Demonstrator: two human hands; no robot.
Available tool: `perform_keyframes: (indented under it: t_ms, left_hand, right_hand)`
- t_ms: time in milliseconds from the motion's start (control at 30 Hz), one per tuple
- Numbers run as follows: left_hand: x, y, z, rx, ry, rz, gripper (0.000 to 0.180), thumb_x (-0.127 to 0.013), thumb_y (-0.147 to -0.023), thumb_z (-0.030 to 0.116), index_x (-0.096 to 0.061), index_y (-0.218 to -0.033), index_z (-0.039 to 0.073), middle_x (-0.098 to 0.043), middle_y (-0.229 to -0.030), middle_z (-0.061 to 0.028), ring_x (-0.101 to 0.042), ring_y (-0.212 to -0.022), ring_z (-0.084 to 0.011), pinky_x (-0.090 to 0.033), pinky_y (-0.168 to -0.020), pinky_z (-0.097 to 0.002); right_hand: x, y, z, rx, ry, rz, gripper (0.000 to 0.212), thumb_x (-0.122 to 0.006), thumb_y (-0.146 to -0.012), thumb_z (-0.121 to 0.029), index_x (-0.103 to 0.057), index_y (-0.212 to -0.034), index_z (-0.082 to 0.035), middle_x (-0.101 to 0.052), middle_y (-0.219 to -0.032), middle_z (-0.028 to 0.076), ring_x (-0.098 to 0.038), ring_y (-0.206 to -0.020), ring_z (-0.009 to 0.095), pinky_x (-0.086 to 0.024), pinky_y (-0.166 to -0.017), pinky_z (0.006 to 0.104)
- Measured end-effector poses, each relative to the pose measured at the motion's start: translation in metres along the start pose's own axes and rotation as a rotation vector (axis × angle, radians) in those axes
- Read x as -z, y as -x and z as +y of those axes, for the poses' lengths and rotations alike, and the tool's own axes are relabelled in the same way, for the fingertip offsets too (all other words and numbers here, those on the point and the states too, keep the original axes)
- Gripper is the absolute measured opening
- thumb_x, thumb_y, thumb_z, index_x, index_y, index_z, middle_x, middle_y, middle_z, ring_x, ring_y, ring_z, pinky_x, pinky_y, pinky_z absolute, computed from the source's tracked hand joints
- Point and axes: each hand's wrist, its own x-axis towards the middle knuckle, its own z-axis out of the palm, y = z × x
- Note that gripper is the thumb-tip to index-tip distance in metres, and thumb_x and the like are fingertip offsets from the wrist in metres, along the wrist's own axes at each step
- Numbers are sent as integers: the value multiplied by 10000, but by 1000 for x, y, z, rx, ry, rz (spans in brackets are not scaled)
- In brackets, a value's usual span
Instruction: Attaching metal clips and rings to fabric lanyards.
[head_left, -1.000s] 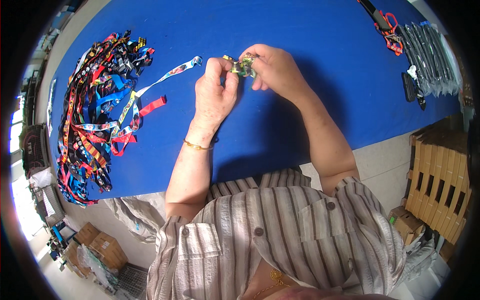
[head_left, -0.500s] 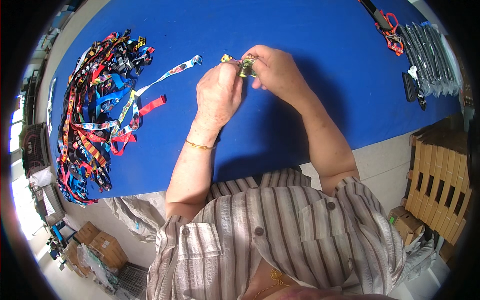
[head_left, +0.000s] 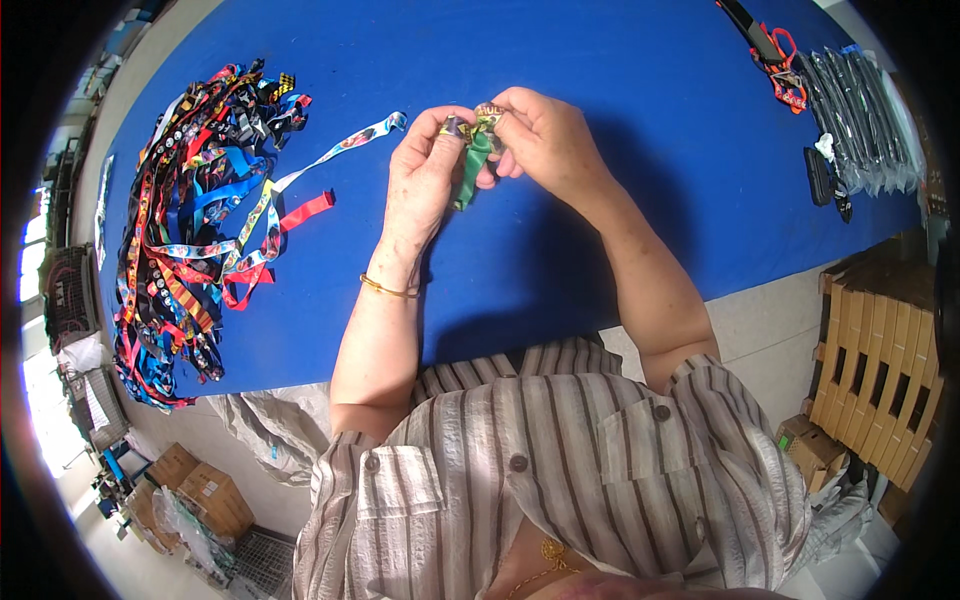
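Over the blue tabletop (head_left: 420, 40), my left hand (head_left: 423, 175) and my right hand (head_left: 550, 140) are close together, both closed on a printed lanyard strap (head_left: 475, 165). Its green side hangs down between them. Patterned yellow and dark parts of it show at the fingertips of each hand, and the rest is hidden in my palms. To the left of my left hand, one light-blue printed strap (head_left: 350, 140) trails out from a big heap of colourful lanyards (head_left: 185, 240).
At the far right lie a stack of clear plastic packets (head_left: 860, 120), red-handled scissors (head_left: 783, 45) and a small black item (head_left: 819, 176). Cardboard boxes (head_left: 205, 495) stand on the floor at lower left. A slatted brown stack (head_left: 880, 370) stands at right.
The lanyard strap has been turned and partly unfolded, so its green side now hangs between my hands. My left hand has tilted and shifted slightly to the left; my right hand has barely moved.
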Motion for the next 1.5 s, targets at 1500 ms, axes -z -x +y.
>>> perform_keyframes:
  t_ms: [1500]
  left_hand:
    - [-1,-3,2,101,687,-64,261,-488,-1022,226,-602,-1018,-8,-538,-634,-72,-356,-408,-97,-308,-381,-221]
  right_hand:
    - [-16,9,5,65,-742,-105,340,-557,-1013,-297,-505,-1108,25,-581,-783,86,-652,-536,185,-506,-483,265]
